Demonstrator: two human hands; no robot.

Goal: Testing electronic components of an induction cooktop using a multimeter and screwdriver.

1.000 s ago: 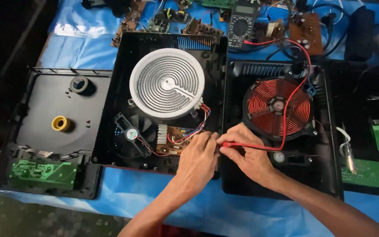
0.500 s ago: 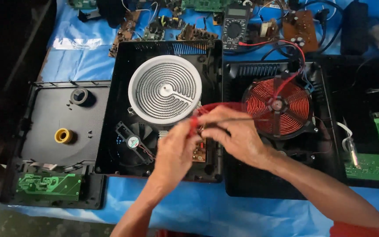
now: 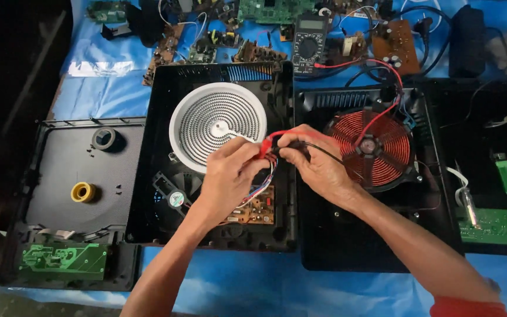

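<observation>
Left hand point(image 3: 230, 173), right hand point(image 3: 318, 164) grip probes point(image 3: 265, 147)

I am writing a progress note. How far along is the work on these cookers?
Done: both cookers lie opened, white radiant heater and red coil exposed. In hand: left hand holds the red probe, right hand the black probe, above the brown circuit board. Left: covers remain off.

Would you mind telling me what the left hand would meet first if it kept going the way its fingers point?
The left hand points up and right, gripping a red probe. Straight on, it would probably meet the right hand fingertips first, almost touching already; past them lies the black plastic casing wall. Depth is unclear.
</observation>
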